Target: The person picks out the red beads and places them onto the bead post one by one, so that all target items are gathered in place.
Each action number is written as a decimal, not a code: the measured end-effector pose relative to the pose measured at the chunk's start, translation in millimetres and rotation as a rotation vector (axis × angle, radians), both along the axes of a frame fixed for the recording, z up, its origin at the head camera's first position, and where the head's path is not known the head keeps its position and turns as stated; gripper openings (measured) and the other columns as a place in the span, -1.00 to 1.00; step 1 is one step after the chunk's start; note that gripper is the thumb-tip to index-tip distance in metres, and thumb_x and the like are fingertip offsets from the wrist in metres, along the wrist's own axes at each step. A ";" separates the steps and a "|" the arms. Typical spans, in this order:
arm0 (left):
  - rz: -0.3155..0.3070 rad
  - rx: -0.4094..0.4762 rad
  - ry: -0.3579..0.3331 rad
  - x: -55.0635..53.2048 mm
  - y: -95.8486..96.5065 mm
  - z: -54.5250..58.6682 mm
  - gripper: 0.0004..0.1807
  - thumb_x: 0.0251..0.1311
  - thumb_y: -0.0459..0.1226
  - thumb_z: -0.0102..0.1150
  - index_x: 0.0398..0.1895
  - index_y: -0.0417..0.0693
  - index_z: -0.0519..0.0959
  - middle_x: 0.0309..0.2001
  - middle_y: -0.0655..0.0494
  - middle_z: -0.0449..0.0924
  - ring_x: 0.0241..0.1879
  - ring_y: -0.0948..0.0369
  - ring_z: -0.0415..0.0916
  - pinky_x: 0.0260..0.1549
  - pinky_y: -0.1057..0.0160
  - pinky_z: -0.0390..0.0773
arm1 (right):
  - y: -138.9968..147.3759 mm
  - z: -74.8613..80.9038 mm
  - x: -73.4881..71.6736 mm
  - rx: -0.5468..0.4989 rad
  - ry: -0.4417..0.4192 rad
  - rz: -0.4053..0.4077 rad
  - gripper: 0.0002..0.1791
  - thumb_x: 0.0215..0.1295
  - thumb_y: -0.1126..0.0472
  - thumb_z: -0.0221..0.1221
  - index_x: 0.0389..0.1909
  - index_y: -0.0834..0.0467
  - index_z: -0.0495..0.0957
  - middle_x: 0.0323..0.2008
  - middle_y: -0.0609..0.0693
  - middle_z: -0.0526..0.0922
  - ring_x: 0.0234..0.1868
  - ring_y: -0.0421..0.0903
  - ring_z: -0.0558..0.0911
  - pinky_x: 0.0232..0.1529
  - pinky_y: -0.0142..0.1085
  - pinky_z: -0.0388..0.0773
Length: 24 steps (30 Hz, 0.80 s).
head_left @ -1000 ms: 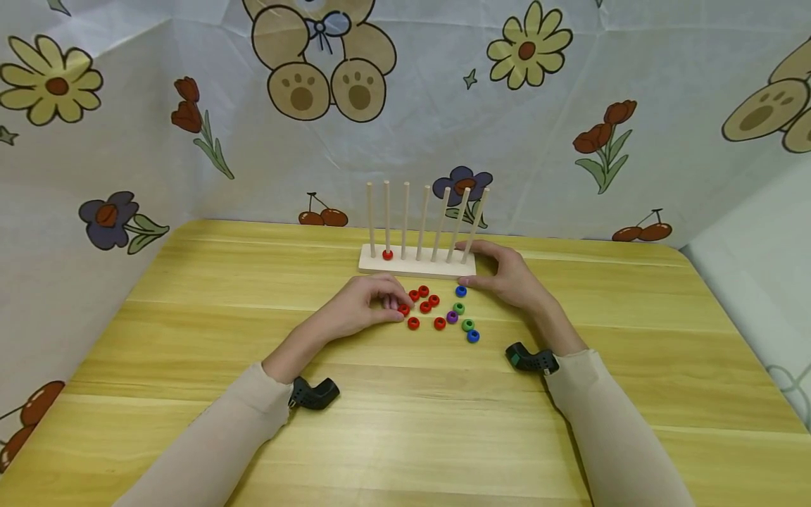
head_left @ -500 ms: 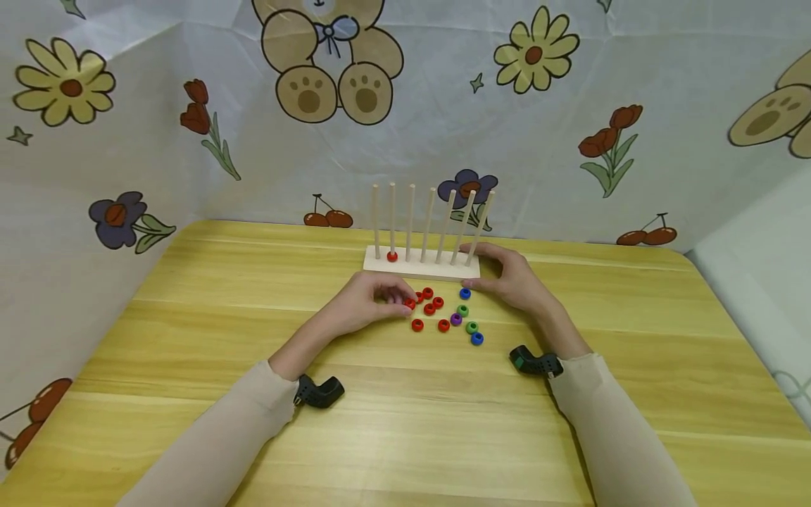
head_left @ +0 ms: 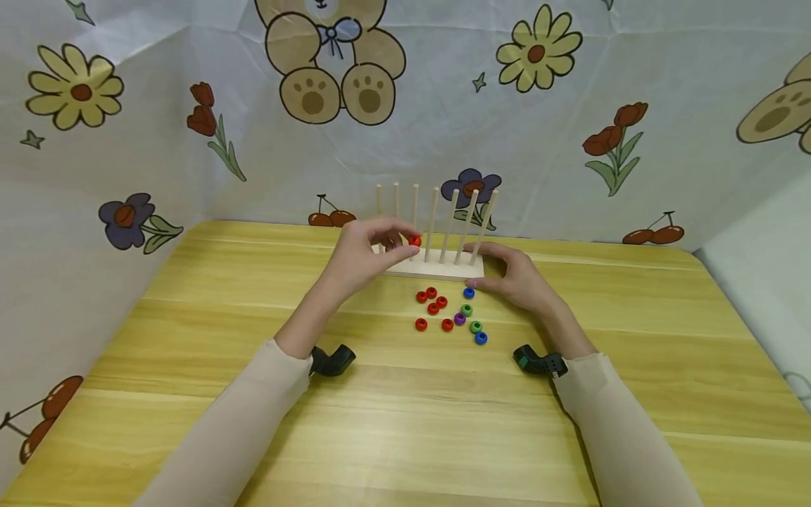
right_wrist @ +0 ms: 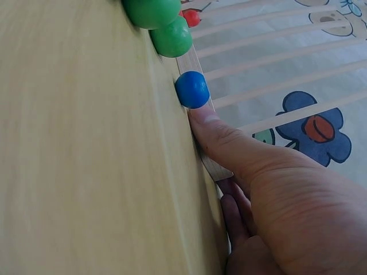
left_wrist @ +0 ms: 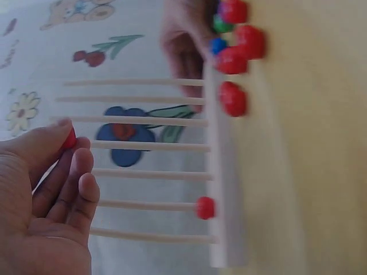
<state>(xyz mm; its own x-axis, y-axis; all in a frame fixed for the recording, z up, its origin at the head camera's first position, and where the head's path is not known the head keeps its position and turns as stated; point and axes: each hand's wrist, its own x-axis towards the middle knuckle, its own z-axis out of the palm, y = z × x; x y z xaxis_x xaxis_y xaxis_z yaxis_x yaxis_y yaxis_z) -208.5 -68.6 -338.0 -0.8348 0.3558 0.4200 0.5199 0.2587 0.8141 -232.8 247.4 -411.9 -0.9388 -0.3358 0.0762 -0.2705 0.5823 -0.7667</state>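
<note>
My left hand [head_left: 362, 255] pinches a red bead [head_left: 415, 241] between thumb and fingertips, raised in front of the wooden peg stand [head_left: 453, 270]. In the left wrist view the pinched bead [left_wrist: 70, 139] is mostly covered by the thumb. The stand has a row of several upright pegs. One red bead [left_wrist: 205, 208] sits low on the second peg from the left, hidden behind my hand in the head view. My right hand [head_left: 518, 280] grips the stand's right end, thumb along the front and fingers behind. Its thumb lies close to a blue bead [right_wrist: 192, 90].
Loose red beads [head_left: 434, 308] lie on the wooden table [head_left: 405, 415] before the stand. Right of them are green beads [head_left: 476, 327], a purple bead [head_left: 460, 319] and a second blue bead [head_left: 481, 338]. A patterned cloth [head_left: 266, 169] hangs behind the table.
My left hand has picked a red bead off the table and carried it up and forward to the pegs. My right hand stays at the stand's end.
</note>
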 end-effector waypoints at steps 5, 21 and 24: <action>0.058 0.070 0.128 -4.7 2.9 27.8 -0.78 0.30 -0.27 0.47 -0.01 -0.06 0.79 -0.21 0.16 0.75 -0.42 0.19 0.53 -0.28 0.19 0.60 | 0.4 0.9 -0.1 -0.001 0.004 0.006 -0.33 0.29 0.03 0.48 0.42 -0.05 0.55 0.44 0.03 0.52 0.57 0.09 0.32 0.62 0.09 0.10; 0.384 0.124 0.308 -18.0 9.6 41.1 -0.80 0.29 -0.27 0.47 -0.05 -0.07 0.82 -0.20 0.04 0.78 -0.61 0.20 0.28 -0.54 0.35 0.26 | -0.5 0.4 0.5 0.003 0.013 0.000 -0.32 0.29 0.05 0.49 0.42 -0.05 0.54 0.43 0.02 0.53 0.57 0.08 0.33 0.63 0.07 0.09; 0.382 0.123 0.286 -18.4 9.6 38.6 -0.80 0.29 -0.30 0.47 -0.05 -0.08 0.82 -0.19 0.03 0.77 -0.59 0.18 0.29 -0.52 0.35 0.27 | -0.7 0.3 0.2 0.001 0.006 0.000 -0.32 0.29 0.05 0.49 0.42 -0.05 0.54 0.43 0.02 0.53 0.57 0.08 0.33 0.63 0.08 0.09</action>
<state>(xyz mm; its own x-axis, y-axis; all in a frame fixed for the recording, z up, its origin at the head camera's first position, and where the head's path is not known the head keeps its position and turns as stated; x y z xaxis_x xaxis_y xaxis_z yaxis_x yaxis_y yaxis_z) -226.9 -58.9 -299.4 -0.7409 -0.0195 0.6713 0.6141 0.3851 0.6889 -232.6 246.7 -411.7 -0.9384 -0.3357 0.0817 -0.2752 0.5833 -0.7642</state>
